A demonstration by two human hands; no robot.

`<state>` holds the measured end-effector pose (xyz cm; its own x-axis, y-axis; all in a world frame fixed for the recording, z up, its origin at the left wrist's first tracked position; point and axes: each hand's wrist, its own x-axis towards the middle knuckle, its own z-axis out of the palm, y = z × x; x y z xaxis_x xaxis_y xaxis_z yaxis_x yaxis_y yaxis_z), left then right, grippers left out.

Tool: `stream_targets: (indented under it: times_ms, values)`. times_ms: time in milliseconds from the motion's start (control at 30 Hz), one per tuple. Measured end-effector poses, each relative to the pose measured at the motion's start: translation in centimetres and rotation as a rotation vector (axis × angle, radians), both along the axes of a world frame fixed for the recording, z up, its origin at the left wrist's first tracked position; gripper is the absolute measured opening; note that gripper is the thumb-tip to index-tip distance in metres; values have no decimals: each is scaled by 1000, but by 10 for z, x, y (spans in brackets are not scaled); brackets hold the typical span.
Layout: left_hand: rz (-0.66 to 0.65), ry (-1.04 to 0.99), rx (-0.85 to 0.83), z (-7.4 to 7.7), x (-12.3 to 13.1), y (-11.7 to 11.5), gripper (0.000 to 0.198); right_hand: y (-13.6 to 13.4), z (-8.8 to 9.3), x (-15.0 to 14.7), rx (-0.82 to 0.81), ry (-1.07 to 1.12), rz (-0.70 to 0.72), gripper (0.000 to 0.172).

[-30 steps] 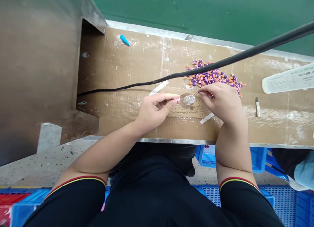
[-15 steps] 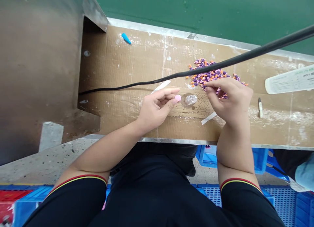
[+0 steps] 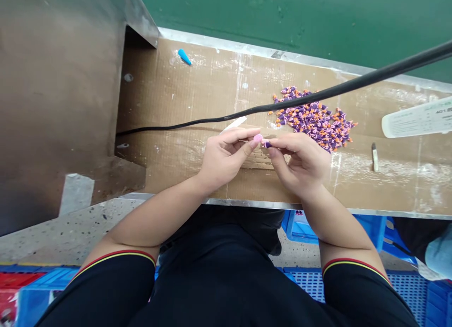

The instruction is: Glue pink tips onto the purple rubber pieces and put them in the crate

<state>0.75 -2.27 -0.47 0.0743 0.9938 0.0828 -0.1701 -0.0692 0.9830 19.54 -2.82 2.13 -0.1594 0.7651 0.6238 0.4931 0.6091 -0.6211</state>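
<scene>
Between thumb and forefinger, my left hand (image 3: 226, 155) pinches a small pink disc (image 3: 258, 138). My right hand (image 3: 302, 162) is closed on a tiny purple-and-pink figure (image 3: 266, 144), held right at the disc's edge; whether the two touch I cannot tell. Behind the right hand spreads a pile of small purple, pink and orange figures (image 3: 323, 124) on the cardboard-covered table (image 3: 197, 96). The small clear cup seen earlier is hidden behind my right fingers.
A black cable (image 3: 212, 120) runs across the table, passing over the pile. Metal housing (image 3: 63, 106) stands at the left. A blue cone-shaped piece (image 3: 184, 57) lies at the back, a short pen-like stick (image 3: 375, 157) and a white bottle (image 3: 416, 117) at the right.
My right hand has moved left from the pile, bringing a small purple-and-pink figure to the pink disc. My left hand has stayed nearly in place with the disc.
</scene>
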Motion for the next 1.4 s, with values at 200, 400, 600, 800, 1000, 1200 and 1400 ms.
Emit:
stream_targets:
  times_ms: [200, 400, 600, 800, 1000, 1200, 1400]
  values:
    - [-49, -253, -194, -10, 3, 2, 38, -6, -3, -6, -87, 80, 6, 10]
    - [-112, -349, -292, -4, 2, 2, 39, -9, -6, -13, -92, 131, -3, 10]
    - [-67, -339, -301, -3, 2, -1, 40, -4, -15, -14, 13, 88, -120, 7]
    - [-105, -228, -207, -6, -3, -4, 36, -4, -17, -13, -34, 40, -114, 9]
    - [-113, -209, -199, -4, -3, -6, 42, -2, -15, -13, 36, -9, -96, 8]
    - [-112, -281, -187, -4, 0, -6, 34, -3, -14, -13, 63, 14, -107, 7]
    - [-71, -221, -144, -1, 3, -10, 34, -5, -12, -14, 82, -14, -142, 5]
